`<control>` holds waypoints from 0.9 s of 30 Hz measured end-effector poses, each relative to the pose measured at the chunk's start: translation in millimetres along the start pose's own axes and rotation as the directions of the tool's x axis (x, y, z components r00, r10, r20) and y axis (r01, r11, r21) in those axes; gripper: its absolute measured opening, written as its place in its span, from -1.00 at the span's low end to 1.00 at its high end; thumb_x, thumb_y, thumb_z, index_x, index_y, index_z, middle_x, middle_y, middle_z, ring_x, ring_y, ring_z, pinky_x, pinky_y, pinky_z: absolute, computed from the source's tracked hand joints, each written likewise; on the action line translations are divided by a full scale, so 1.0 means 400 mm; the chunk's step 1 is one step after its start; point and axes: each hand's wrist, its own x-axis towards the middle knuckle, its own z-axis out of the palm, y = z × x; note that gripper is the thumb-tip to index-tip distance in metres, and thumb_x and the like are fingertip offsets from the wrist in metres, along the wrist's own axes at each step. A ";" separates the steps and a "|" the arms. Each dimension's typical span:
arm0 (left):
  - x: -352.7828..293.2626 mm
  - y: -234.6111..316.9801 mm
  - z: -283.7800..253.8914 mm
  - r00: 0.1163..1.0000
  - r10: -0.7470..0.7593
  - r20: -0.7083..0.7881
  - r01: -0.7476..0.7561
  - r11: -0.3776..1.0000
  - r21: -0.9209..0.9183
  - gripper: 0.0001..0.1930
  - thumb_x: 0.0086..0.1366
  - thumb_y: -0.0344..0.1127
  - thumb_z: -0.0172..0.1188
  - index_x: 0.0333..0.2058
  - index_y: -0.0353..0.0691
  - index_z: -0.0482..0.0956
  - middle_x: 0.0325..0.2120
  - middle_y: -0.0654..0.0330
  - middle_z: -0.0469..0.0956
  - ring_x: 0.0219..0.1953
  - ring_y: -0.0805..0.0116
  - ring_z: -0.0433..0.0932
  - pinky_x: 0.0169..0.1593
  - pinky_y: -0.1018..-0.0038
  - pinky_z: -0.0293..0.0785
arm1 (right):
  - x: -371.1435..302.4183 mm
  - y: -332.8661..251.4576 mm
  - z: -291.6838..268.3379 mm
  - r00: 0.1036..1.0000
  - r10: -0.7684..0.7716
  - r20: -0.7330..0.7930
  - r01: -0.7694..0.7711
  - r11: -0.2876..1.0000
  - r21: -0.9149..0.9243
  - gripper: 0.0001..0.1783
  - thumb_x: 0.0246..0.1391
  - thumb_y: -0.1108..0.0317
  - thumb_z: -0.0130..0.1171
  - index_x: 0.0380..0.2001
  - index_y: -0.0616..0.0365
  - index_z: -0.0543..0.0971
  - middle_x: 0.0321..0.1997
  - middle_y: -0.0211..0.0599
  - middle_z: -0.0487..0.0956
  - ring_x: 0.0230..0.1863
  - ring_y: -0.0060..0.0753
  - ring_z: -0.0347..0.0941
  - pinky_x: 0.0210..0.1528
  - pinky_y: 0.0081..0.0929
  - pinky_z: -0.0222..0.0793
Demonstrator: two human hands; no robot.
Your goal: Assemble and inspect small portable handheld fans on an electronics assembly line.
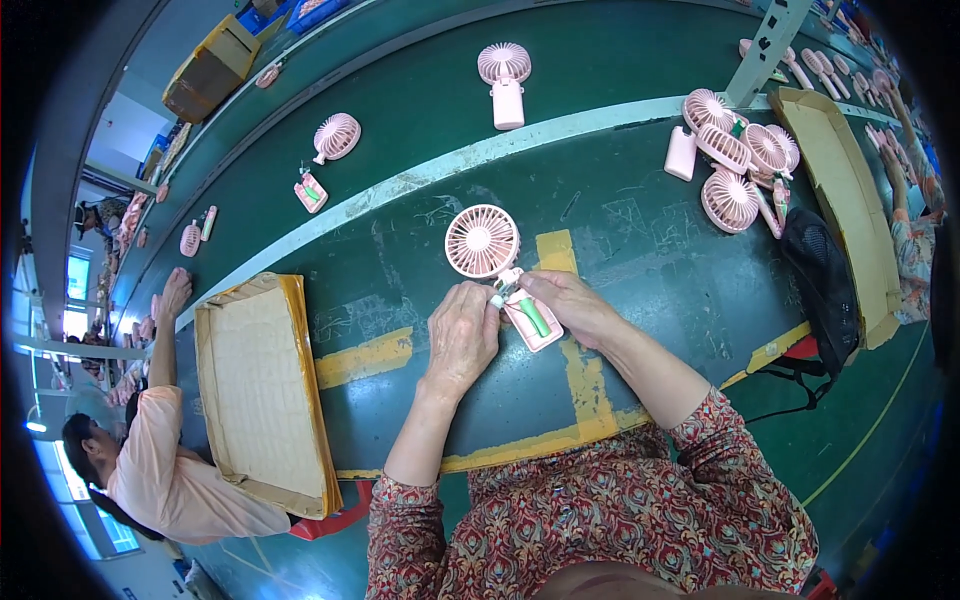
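Note:
In front of me a pink handheld fan (pixel 482 241) lies with its round grille face up. Its handle is open, showing a green battery (pixel 533 318) and small parts near the neck. My right hand (pixel 572 304) is closed on the upper right side of the handle, thumb and fingers by the neck. My left hand (pixel 464 332) is closed at the handle's left side, its fingertips by a small white piece (pixel 497 300) at the neck. Whether those fingertips grip the piece or the handle's edge is hard to make out.
A shallow cardboard tray (pixel 262 385) stands to my left, a person (pixel 165 455) beyond it. Several pink fans (pixel 745 150) pile up at right, beside a cardboard box (pixel 840 205) and a black mesh bag (pixel 815 275). Another fan (pixel 507 85) lies on the belt behind a pale rail (pixel 420 180).

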 end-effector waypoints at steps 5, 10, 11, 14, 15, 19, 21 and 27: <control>-0.007 0.004 0.008 0.991 -0.130 -0.033 0.126 0.986 -0.107 -0.80 0.03 -0.57 0.14 -0.31 -0.28 0.45 -0.43 0.04 0.50 -0.38 0.08 0.52 -0.33 0.28 0.45 | 0.004 0.007 -0.005 1.000 -0.013 -0.020 0.012 0.999 -0.045 -0.65 0.28 0.22 -0.15 -0.11 0.27 0.44 -0.24 -0.30 0.55 -0.29 -0.62 0.48 -0.25 -0.65 0.43; 0.000 0.006 0.002 0.997 0.053 -0.050 -0.056 0.997 -0.061 -0.65 0.00 -0.61 0.14 -0.16 -0.28 0.46 -0.39 0.04 0.52 -0.35 0.08 0.54 -0.30 0.30 0.48 | 0.002 0.006 -0.006 1.000 -0.014 0.006 0.014 1.000 -0.025 -0.67 0.26 0.22 -0.12 -0.11 0.25 0.46 -0.27 -0.34 0.54 -0.33 -0.65 0.45 -0.30 -0.66 0.41; 0.000 0.005 0.001 0.997 0.066 -0.029 -0.068 0.996 -0.063 -0.60 -0.01 -0.61 0.14 -0.12 -0.28 0.47 -0.39 0.05 0.52 -0.35 0.08 0.54 -0.29 0.30 0.49 | 0.003 0.006 -0.006 1.000 -0.026 0.017 0.027 0.999 -0.022 -0.69 0.25 0.23 -0.09 -0.13 0.24 0.47 -0.31 -0.38 0.53 -0.37 -0.67 0.43 -0.36 -0.66 0.39; -0.003 0.004 0.002 0.997 0.076 -0.030 -0.078 0.995 -0.060 -0.60 -0.03 -0.61 0.14 -0.13 -0.28 0.49 -0.39 0.06 0.51 -0.35 0.10 0.54 -0.30 0.32 0.49 | -0.018 -0.018 -0.002 0.990 -0.049 0.131 0.054 0.998 -0.035 -0.75 0.18 0.34 0.02 -0.12 0.24 0.46 -0.30 -0.38 0.53 -0.35 -0.67 0.44 -0.35 -0.67 0.39; -0.003 0.007 0.000 0.997 0.074 -0.031 -0.075 0.995 -0.060 -0.60 -0.03 -0.61 0.14 -0.13 -0.28 0.49 -0.39 0.06 0.51 -0.35 0.10 0.54 -0.30 0.32 0.49 | -0.017 -0.016 -0.003 0.990 -0.047 0.132 0.053 0.998 -0.036 -0.75 0.18 0.34 0.02 -0.12 0.24 0.46 -0.30 -0.38 0.53 -0.35 -0.67 0.44 -0.35 -0.67 0.39; -0.002 0.015 -0.004 0.995 0.097 -0.010 -0.097 0.995 0.005 -0.62 -0.03 -0.61 0.13 -0.15 -0.30 0.51 -0.40 0.07 0.51 -0.37 0.13 0.54 -0.31 0.33 0.49 | -0.014 -0.010 -0.011 0.987 -0.054 0.151 0.068 0.994 -0.085 -0.70 0.12 0.44 0.08 -0.06 0.26 0.42 -0.23 -0.35 0.54 -0.25 -0.62 0.46 -0.22 -0.65 0.40; 0.001 0.018 -0.008 0.994 0.107 0.000 -0.107 0.993 0.041 -0.63 -0.03 -0.60 0.13 -0.16 -0.30 0.51 -0.41 0.07 0.50 -0.38 0.15 0.53 -0.32 0.33 0.49 | -0.013 -0.012 -0.010 0.986 -0.038 0.160 0.056 0.992 -0.113 -0.67 0.13 0.44 0.07 -0.03 0.26 0.40 -0.16 -0.33 0.54 -0.16 -0.58 0.47 -0.10 -0.62 0.41; 0.014 0.033 -0.012 0.988 0.133 0.077 -0.142 0.982 0.123 -0.68 -0.06 -0.55 0.14 -0.23 -0.37 0.50 -0.45 0.07 0.47 -0.39 0.15 0.51 -0.34 0.32 0.47 | -0.014 -0.007 -0.004 0.987 -0.085 0.140 0.096 0.993 -0.073 -0.73 0.11 0.49 0.07 -0.09 0.26 0.42 -0.22 -0.33 0.55 -0.24 -0.59 0.49 -0.21 -0.62 0.43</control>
